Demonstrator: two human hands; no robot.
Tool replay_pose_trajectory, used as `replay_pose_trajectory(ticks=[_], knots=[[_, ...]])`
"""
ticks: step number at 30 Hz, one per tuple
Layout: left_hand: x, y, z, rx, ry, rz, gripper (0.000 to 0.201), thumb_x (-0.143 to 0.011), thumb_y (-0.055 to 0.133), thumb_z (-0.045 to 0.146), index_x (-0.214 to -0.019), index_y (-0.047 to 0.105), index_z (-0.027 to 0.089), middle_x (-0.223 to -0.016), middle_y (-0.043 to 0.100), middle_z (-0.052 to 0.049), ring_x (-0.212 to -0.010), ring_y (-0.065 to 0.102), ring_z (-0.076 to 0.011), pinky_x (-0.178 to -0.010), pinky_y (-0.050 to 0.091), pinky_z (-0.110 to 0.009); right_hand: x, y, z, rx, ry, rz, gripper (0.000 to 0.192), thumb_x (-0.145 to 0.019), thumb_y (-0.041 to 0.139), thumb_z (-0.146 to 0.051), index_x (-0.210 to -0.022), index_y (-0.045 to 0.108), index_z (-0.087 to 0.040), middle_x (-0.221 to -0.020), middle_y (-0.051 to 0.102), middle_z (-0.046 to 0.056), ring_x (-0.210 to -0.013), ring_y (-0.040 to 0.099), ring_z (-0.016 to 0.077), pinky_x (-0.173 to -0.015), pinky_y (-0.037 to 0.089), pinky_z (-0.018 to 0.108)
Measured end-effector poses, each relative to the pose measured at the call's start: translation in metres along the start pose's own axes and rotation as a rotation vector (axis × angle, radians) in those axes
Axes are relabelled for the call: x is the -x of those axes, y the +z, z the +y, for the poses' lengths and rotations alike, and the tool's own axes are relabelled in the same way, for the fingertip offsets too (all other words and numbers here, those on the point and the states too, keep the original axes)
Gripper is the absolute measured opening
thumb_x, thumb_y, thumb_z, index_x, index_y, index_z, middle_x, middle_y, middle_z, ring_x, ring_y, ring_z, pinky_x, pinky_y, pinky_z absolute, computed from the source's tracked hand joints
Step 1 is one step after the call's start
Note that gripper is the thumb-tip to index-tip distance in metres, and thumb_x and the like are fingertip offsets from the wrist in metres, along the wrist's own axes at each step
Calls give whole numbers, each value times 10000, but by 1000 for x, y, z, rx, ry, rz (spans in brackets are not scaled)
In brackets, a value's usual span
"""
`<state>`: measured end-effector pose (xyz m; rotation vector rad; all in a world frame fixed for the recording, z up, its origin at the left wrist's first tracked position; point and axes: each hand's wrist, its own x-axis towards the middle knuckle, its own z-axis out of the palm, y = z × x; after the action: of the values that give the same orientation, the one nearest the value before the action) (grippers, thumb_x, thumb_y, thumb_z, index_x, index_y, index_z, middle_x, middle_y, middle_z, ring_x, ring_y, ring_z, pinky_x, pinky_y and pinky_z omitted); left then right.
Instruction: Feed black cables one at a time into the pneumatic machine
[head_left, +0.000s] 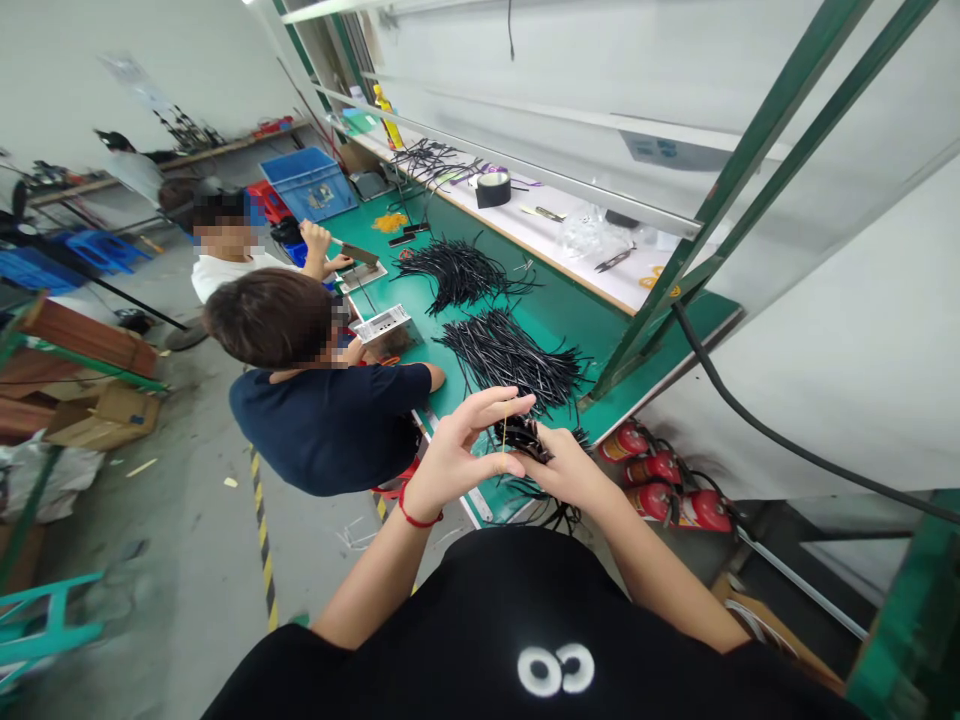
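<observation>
My right hand [564, 468] grips a bundle of short black cables [525, 436] just above the near end of the green workbench [555, 312]. My left hand [466, 450], with a red string at the wrist, stretches a thin yellow rubber band [504, 428] between thumb and forefinger beside the bundle. Two bigger heaps of the same black cables [510, 352] lie further along the bench.
Two seated people work at the bench on the left, one in a dark blue shirt [330, 425]. A roll of black tape [493, 187] sits on the white shelf. Red fire extinguishers [660, 480] lie under the bench end. A green frame post [720, 190] slants up on the right.
</observation>
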<state>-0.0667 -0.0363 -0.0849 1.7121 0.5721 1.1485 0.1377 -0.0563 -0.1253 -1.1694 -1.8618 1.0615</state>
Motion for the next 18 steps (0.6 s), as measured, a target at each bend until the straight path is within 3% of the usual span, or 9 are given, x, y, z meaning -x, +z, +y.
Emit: replay_pose_trajectory(ticks=[4,6,9,13,16,18], knots=[[-4,3,14,-125,73,-73,809,-801,933,400,-1523,572,357,-1363,768,-125,-1293,717,-338,-1176,506,-496,-3,-1,-5,23,-3,-164,242,-965,686,-315,-1180,713,-207,-809,729,1,-689,641,213,-658,487,299],[-7,7,18,-111,82,-126,762,-786,941,413,-1474,629,316,-1308,792,-138,-1210,761,-343,-1089,577,-471,-5,-1,-8,-45,-42,-218,342,-969,675,-284,-1304,695,-218,-1017,781,50,-873,716,256,-766,557,342],[-10,9,20,-57,50,-166,635,-768,954,431,-1339,735,260,-1156,839,-136,-1055,810,-330,-947,641,-426,-9,2,-9,-145,-120,-291,394,-963,684,-288,-1351,695,-224,-1277,759,95,-1148,716,299,-938,593,410],[-12,9,17,-71,-12,-128,344,-809,931,380,-1102,821,237,-834,826,-61,-785,795,-250,-805,628,-356,-10,9,-2,-101,-139,-192,233,-904,755,-296,-1120,775,-211,-1066,800,59,-1017,751,274,-878,616,382],[-13,10,15,-172,-15,-109,57,-868,822,252,-913,810,219,-752,771,-36,-628,693,-177,-630,554,-286,-9,13,3,-78,-119,-106,164,-877,794,-338,-984,778,-215,-894,778,14,-892,752,247,-786,615,337],[-13,11,13,-227,-3,-108,87,-868,730,157,-843,789,215,-667,699,-6,-564,606,-146,-581,498,-270,-8,14,4,-87,-107,-122,180,-873,801,-352,-993,777,-220,-896,775,7,-897,749,248,-782,615,330]])
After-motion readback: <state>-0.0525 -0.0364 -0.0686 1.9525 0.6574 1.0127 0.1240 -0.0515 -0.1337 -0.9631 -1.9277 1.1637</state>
